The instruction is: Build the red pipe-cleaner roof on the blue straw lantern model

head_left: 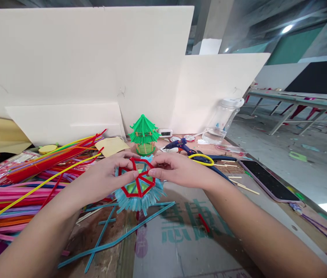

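My left hand (105, 175) and my right hand (177, 168) hold a round light-blue fringed pipe-cleaner piece (139, 195) between them, just above the table. On its top lies a red pipe-cleaner frame (137, 178) shaped like a spoked wheel. The fingers of both hands pinch the red frame's rim from either side. A finished green pipe-cleaner pavilion (144, 134) stands upright behind the hands.
A big heap of coloured pipe cleaners (21, 185) fills the left. Loose blue pipe cleaners (117, 239) lie in front. A blue glue gun (179, 145), a yellow loop (201, 159), a phone (269, 179) and a clear jar (223, 121) sit to the right. White boards (79, 65) stand behind.
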Demonstrator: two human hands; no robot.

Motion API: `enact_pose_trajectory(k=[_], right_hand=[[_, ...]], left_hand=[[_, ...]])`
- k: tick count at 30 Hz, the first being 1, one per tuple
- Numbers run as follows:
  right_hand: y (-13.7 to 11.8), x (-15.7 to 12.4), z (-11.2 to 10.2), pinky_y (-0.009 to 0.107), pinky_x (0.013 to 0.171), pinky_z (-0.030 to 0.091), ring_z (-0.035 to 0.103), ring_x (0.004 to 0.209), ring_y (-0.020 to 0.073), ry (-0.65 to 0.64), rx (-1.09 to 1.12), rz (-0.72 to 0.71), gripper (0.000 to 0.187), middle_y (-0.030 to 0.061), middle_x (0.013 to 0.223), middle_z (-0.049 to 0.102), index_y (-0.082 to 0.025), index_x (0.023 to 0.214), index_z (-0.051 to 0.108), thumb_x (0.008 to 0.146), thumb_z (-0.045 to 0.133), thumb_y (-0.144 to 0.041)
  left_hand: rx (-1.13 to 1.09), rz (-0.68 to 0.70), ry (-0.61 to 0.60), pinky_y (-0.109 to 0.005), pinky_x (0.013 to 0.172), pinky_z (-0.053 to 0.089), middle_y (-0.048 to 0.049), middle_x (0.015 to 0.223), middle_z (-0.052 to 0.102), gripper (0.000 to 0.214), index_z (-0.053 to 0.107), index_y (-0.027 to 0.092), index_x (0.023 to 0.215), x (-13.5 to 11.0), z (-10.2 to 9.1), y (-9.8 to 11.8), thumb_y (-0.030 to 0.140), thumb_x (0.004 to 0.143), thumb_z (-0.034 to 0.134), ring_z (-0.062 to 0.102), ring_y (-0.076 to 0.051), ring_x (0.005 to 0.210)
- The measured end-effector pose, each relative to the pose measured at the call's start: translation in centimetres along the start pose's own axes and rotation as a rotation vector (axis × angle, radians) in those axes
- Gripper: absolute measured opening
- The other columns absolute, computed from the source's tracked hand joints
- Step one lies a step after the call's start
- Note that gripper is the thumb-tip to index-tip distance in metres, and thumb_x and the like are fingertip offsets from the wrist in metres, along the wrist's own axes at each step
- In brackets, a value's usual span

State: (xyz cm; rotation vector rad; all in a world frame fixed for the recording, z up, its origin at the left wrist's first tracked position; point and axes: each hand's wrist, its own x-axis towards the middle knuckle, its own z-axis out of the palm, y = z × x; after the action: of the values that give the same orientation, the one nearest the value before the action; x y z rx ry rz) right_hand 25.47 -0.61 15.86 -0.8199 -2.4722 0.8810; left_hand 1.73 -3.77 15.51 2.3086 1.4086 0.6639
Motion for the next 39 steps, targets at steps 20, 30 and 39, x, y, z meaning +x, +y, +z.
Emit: enact_pose_trajectory(k=[20,30,39], right_hand=[[5.2,1.4,0.2,0.024,0.053,0.043,0.052,0.053,0.0104,0.268,0.407,0.297,0.048,-0.002,0.062,0.054,-0.016,0.072,0.057,0.079,0.064,-0.063],[5.6,3.4,-1.6,0.024,0.047,0.037,0.046,0.042,0.0086,0.357,0.197,0.38,0.047,-0.002,0.052,0.05,-0.015,0.073,0.066,0.088,0.059,-0.058],[6.4,0.2,-0.6,0.024,0.052,0.043,0.051,0.05,0.0106,0.55,0.11,0.376,0.035,0.0009,0.064,0.058,-0.012,0.089,0.064,0.096,0.049,-0.043]], left_hand=[[-0.376,0.056,-0.029,-0.045,0.103,0.05,-0.0127,0.142,0.057,0.063,0.05,0.023,0.137,1.8,0.0,-4.9,0.051,0.083,0.065,0.058,-0.029,0.126],[-0.223,-0.024,-0.097,-0.044,0.11,0.042,-0.0097,0.141,0.059,0.082,0.049,0.026,0.141,1.3,0.5,-5.2,0.053,0.069,0.078,0.055,-0.03,0.13],[-0.353,-0.142,0.116,-0.047,0.11,0.043,-0.0156,0.143,0.056,0.087,0.046,0.02,0.142,-2.6,3.1,-4.4,0.056,0.069,0.077,0.053,-0.033,0.132]])
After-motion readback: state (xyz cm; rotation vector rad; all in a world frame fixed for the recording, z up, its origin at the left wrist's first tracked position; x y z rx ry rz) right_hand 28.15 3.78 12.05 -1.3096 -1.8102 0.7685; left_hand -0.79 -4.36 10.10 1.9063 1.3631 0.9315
